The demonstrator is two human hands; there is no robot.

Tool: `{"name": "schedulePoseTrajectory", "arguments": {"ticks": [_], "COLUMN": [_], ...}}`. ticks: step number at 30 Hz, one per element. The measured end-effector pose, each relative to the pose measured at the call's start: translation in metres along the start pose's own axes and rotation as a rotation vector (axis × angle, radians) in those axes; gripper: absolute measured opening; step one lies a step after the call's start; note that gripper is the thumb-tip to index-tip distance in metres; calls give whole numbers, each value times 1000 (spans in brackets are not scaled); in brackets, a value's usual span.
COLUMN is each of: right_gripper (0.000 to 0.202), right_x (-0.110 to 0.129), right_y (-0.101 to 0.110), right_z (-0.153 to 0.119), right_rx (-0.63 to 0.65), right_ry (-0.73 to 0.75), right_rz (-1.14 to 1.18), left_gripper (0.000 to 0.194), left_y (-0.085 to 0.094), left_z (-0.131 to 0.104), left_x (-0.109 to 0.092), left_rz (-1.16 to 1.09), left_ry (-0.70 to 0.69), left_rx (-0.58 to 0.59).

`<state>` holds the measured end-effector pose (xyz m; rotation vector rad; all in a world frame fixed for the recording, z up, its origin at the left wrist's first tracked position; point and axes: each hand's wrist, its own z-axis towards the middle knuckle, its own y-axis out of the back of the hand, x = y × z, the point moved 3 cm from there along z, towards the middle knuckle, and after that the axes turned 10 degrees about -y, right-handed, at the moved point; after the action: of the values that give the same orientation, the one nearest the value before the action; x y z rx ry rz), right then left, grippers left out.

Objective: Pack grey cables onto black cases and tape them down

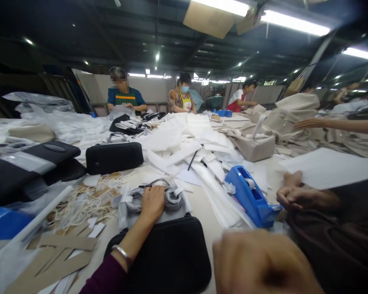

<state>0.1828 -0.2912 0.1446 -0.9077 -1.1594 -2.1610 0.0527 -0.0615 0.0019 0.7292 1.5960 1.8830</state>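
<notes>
My left hand (153,201), a silver bracelet at its wrist, is closed over the edge of a grey bundle of coiled straps (173,199) with clear wrapping around it. This bundle lies against the far side of an open-looking black zip case (171,253), and my forearm crosses the case's left part. Close to the camera at the lower right, my right hand (260,261) is blurred with its fingers curled in; whatever it may hold is hidden. It is right of the black case, nearer than the blue tape dispenser (253,198).
A closed black case (114,158), cords (76,208) and cardboard strips (61,253) lie left. White foam sheets (184,134) pile up ahead. At right are a beige bag (257,145) and another person's hands (297,194). Several people work across the table.
</notes>
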Motion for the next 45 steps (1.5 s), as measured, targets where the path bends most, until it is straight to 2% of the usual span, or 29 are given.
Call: {"name": "schedulePoseTrajectory", "arguments": {"ticks": [2, 3, 5, 6, 9, 13, 18, 21, 25, 29, 33, 36, 40, 44, 45], "right_gripper": [46, 44, 35, 28, 29, 40, 32, 37, 34, 20, 26, 26, 32, 39, 37], "right_x": [-45, -72, -127, -151, -198, -217, -227, -228, -226, -223, -214, -202, -183, -172, -170], "right_y": [-12, -19, -31, -37, -58, -89, -116, -121, -114, -99, -81, -66, -46, -29, -25], "right_z": [44, 68, 112, 131, 169, 192, 208, 213, 218, 219, 209, 189, 138, 59, 39], "right_rx": [33, 33, 13, 28, 52, 81, 135, 143, 102, 76, 59, 80, 196, 359, 376], "right_ry": [-132, -221, -385, -437, -481, -492, -458, -421, -447, -512, -523, -506, -520, -715, -740], "right_rz": [-18, -106, -401, -631, -816, -916, -1014, -1039, -1036, -975, -879, -779, -560, 27, 114], "left_gripper": [32, 33, 33, 34, 35, 34, 34, 33, 33, 34, 34, 34, 32, 32, 32], "left_y": [-1, -2, -3, -3, -4, -4, -4, -5, -5, -3, -2, -1, 1, 1, 1], "left_z": [0, 0, -1, -1, -1, -2, -2, -1, -2, -3, -3, -2, -2, -1, -1], "left_x": [1, 1, 2, 2, 3, 4, 5, 6, 6, 5, 5, 5, 4, 4, 3], "left_rz": [-3, -10, -27, -36, -52, -60, -67, -76, -89, -105, -120, -128, -160, -199, -200], "left_ry": [-2, 1, 9, 12, 17, 31, 40, 38, 36, 34, 33, 35, 24, -22, -29], "left_rx": [-18, -23, -30, -38, -65, -67, -75, -80, -90, -81, -68, -68, -114, -176, -180]}}
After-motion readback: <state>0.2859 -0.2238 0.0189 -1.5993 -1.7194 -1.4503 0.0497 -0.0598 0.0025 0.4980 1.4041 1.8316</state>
